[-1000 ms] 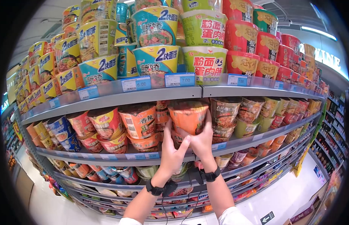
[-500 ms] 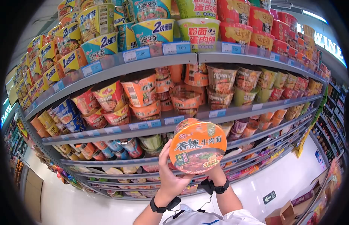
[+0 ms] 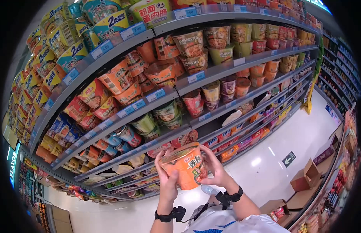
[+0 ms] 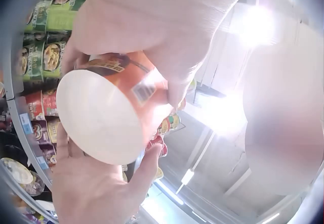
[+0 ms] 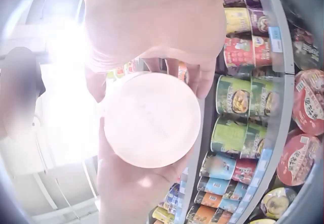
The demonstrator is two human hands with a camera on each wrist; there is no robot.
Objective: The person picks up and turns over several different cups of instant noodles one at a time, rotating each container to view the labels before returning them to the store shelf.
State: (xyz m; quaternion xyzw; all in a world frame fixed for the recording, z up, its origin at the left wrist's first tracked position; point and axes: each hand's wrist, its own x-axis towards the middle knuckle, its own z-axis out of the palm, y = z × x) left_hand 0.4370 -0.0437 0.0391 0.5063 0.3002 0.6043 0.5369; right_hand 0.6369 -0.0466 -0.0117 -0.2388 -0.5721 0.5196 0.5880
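An orange instant noodle cup is held in front of the body, away from the shelf. It leans, its printed side facing up toward the head and its lid edge facing the shelf. My left hand grips its left side, thumb on the near wall. On the other side my right hand holds it, fingers near the rim and thumb low on the wall. The cup's white base shows in the left wrist view, between both hands. In the right wrist view the same base looks overexposed.
A long curved shelf unit stacked with noodle cups stands ahead. Orange cups sit on its middle tier. White floor runs along the right, with open cardboard boxes at the lower right.
Both hands have drawn the noodle cup off the middle shelf and down toward the body. Its lid faced up half a second ago; now its side does. The head view has turned right and downward.
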